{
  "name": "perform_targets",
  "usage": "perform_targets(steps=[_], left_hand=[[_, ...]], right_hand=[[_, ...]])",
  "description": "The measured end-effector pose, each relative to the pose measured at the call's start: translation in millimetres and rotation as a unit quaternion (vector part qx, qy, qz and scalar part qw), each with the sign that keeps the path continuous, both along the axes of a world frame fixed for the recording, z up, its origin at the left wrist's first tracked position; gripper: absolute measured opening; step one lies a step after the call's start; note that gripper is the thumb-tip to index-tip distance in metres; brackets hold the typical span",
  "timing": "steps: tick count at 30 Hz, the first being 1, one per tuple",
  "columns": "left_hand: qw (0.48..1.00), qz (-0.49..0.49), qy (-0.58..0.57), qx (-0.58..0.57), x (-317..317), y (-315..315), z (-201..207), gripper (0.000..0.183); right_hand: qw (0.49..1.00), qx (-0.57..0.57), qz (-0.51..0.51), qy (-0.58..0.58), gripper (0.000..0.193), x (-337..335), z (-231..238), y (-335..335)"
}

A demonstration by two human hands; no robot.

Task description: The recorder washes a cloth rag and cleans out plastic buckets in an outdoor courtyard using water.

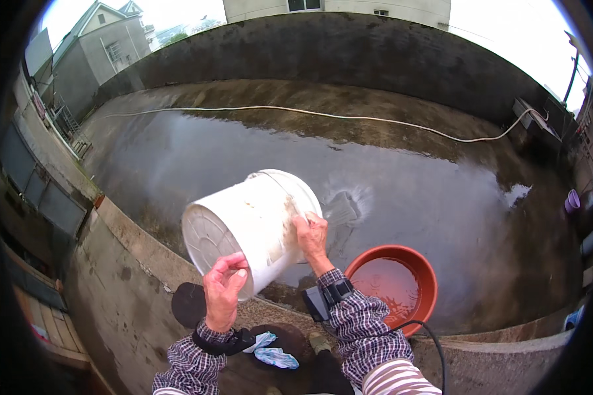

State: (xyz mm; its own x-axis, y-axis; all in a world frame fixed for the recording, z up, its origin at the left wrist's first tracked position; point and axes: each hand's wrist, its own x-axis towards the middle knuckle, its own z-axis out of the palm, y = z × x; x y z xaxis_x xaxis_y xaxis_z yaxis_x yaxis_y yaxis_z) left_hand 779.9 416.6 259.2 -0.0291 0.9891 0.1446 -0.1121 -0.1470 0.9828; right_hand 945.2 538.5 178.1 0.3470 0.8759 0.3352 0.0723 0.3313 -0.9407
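A white plastic bucket (257, 220) is tipped on its side in the air, its base toward the left and its mouth turned away to the right. My left hand (224, 289) is closed on the lower edge of the base. Near the mouth rim, my right hand (311, 238) grips the bucket's side. Brownish stains mark the wall beside that hand. Beyond the mouth, water (344, 205) splashes on the wet concrete below. The inside of the bucket is hidden from me.
A reddish-brown basin (428, 276) with water stands right of my right forearm. A raised concrete ledge (138, 234) borders the wet yard. Blue-white cloth (277, 357) lies by my feet. A pale hose (296, 110) crosses the yard before a dark wall (323, 49).
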Motion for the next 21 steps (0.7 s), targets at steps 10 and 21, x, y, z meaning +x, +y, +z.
perform_targets(steps=[10,21], left_hand=[[0.981,0.129,0.131,0.068,8,-16,25,0.025],[0.947,0.065,-0.055,-0.309,-28,31,-47,0.016]], right_hand=[[0.999,-0.028,0.018,0.041,0.024,5,49,-11],[0.976,-0.084,0.047,-0.196,0.015,4,77,1]])
